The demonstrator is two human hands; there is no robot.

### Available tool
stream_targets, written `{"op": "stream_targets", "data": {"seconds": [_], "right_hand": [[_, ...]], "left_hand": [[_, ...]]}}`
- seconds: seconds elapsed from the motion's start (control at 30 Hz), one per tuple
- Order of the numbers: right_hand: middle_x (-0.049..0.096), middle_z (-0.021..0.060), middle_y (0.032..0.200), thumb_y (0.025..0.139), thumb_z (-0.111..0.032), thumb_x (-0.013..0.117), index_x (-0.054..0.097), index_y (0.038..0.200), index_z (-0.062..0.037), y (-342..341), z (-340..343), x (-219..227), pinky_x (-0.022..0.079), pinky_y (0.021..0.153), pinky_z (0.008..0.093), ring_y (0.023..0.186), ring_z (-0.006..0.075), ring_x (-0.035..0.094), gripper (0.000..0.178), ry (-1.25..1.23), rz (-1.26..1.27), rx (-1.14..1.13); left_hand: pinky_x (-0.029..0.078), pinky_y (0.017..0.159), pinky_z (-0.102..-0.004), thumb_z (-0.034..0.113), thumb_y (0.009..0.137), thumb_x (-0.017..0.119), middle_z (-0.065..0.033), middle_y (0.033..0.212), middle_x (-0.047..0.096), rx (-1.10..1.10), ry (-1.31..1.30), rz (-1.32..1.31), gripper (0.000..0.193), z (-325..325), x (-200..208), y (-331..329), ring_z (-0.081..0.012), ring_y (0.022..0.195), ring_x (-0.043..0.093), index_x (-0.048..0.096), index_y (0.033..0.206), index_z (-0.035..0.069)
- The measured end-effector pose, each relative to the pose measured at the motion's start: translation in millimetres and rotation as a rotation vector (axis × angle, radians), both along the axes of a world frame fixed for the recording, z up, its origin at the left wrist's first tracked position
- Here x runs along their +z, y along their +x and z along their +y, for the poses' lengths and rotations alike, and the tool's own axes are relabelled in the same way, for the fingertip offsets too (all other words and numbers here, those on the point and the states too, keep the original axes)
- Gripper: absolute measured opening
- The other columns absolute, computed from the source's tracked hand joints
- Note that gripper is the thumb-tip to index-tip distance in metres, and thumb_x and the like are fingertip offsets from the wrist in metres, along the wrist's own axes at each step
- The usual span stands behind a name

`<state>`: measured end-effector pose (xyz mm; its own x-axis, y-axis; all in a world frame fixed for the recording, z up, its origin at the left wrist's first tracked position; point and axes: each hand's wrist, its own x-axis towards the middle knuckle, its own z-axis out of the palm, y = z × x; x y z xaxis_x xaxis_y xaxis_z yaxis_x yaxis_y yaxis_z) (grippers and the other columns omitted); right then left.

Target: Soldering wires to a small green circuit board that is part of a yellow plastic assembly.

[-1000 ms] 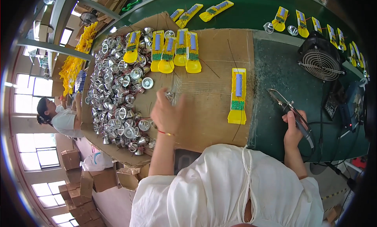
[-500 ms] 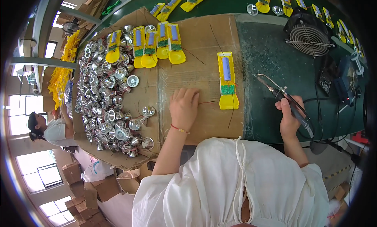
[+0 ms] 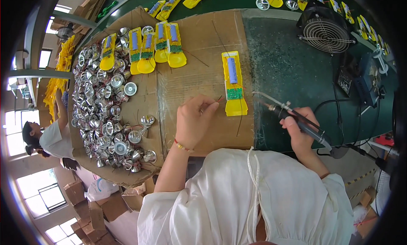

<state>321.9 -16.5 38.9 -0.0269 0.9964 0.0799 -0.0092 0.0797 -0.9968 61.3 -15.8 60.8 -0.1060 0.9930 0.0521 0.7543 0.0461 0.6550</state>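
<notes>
My left hand (image 3: 190,120) is over the cardboard, fingertips pinched together at a thin wire (image 3: 220,98) whose reddish end pokes out past them. Just right of those fingertips lies a yellow flashlight housing (image 3: 236,107) with a blue battery cell (image 3: 232,70), a green circuit board (image 3: 234,94) and loose dark wires. In my right hand (image 3: 301,139) is a soldering iron (image 3: 313,133), a thin metal feed tube fixed along it. Its tip points left toward the housing's board, apart from it.
Many silver reflector cups (image 3: 109,127) are heaped at the left on the cardboard (image 3: 203,80). Several similar yellow housings (image 3: 177,60) lie at the heap's far right side. A fan with a wire guard (image 3: 326,35) and a dark box (image 3: 366,82) stand at the right. Another person (image 3: 55,137) is at far left.
My left fingers have closed into a pinch and risen a little, lifting the wire end. My right hand has brought the iron left and lower, nearer the housing. The whole view has shifted slightly.
</notes>
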Motion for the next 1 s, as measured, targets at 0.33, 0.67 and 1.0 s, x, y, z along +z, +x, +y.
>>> {"op": "stream_targets", "data": {"seconds": [0.33, 0.67, 1.0], "right_hand": [[0.061, 0.0109, 0.069, 0.078, -0.008, 0.064, 0.052, 0.086, 0.0029, -9.4, 2.4, -7.0, 0.049, 0.056, 0.0246, 0.061, 0.0129, 0.059, 0.018, 0.055, -0.147, 0.075], [0.061, 0.0101, 0.069, 0.08, -0.01, 0.064, 0.052, 0.086, 0.0023, -17.5, 5.1, -6.3, 0.049, 0.056, 0.0243, 0.06, 0.012, 0.059, 0.018, 0.049, -0.137, 0.081], [0.061, 0.0095, 0.069, 0.079, -0.009, 0.064, 0.052, 0.085, 0.0018, -26.9, 11.3, -8.3, 0.048, 0.055, 0.0239, 0.06, 0.0117, 0.059, 0.017, 0.023, -0.162, 0.111]], "left_hand": [[0.046, 0.056, -0.0239, 0.016, 0.079, 0.067, -0.0084, 0.065, 0.064, 0.187, -0.155, -0.477, 0.017, -2.0, -18.9, 25.6, -0.0109, 0.058, 0.06, 0.066, 0.078, -0.001], [0.047, 0.057, -0.0249, 0.014, 0.079, 0.067, -0.0085, 0.069, 0.062, 0.222, -0.074, -0.476, 0.017, -0.3, -30.3, 29.5, -0.013, 0.061, 0.06, 0.063, 0.079, -0.002], [0.046, 0.053, -0.0236, 0.01, 0.077, 0.067, -0.0074, 0.068, 0.061, 0.282, -0.007, -0.5, 0.014, 1.6, -34.1, 33.0, -0.0108, 0.057, 0.059, 0.061, 0.075, -0.002]]}}
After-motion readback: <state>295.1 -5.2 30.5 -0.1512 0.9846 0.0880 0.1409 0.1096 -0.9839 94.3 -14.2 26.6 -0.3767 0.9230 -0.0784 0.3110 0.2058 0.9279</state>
